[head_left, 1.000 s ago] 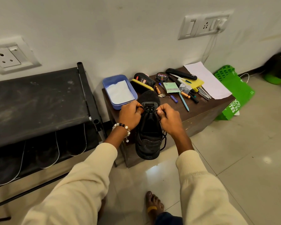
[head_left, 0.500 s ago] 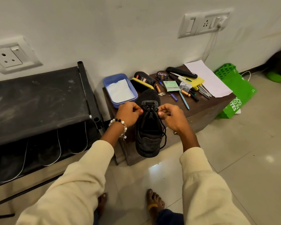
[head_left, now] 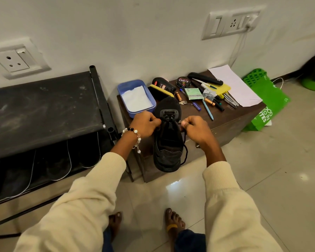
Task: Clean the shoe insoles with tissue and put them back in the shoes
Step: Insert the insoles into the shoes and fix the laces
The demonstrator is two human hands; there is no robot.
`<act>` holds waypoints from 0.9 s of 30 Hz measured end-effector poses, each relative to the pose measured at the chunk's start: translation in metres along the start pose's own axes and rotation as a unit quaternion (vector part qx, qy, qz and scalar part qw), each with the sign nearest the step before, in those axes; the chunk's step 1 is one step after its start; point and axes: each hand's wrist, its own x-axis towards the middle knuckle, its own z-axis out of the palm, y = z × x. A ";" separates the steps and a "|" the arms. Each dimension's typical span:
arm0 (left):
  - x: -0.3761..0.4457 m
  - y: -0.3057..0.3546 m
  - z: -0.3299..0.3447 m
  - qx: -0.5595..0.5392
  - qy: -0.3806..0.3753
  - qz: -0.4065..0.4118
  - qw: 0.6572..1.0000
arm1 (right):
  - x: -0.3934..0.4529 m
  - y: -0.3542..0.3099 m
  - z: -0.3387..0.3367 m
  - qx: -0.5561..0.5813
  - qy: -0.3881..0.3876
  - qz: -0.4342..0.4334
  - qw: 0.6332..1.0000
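Cluttering brown cabinet (head_left: 231, 119) beside white wall (head_left: 135, 33)

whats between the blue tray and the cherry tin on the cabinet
In the head view, a yellow-backed shoe brush and a black polish bottle lie between the blue tray and the Cherry tin.

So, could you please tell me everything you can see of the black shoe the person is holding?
The black shoe looks like dark fabric with a thick ribbed sole. Its toe lies on the brown cabinet, its heel hangs past the front edge, nearest the camera. A grey eyelet panel crosses the front. The left hand and right hand each pinch a lace beside the opening; one loose lace dangles on the right.
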 end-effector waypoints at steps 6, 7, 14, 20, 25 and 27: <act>-0.002 0.003 0.001 -0.088 0.009 -0.061 0.994 | -0.003 0.006 -0.004 0.142 0.005 0.047 0.989; -0.003 0.005 0.001 -0.087 0.017 -0.053 0.995 | -0.003 0.006 -0.005 0.125 -0.003 0.035 0.992; -0.007 0.009 0.007 -0.002 0.017 0.016 1.000 | -0.004 0.002 -0.002 0.013 -0.001 -0.019 1.000; -0.003 0.006 0.008 -0.036 0.044 -0.023 0.998 | -0.002 0.003 -0.001 0.015 0.005 0.003 1.000; 0.001 0.005 0.010 -0.083 0.073 -0.101 0.989 | -0.003 0.003 0.000 0.104 0.005 0.052 0.993; 0.004 0.002 0.010 -0.115 0.080 -0.133 0.981 | -0.003 0.004 0.000 0.154 -0.003 0.075 0.985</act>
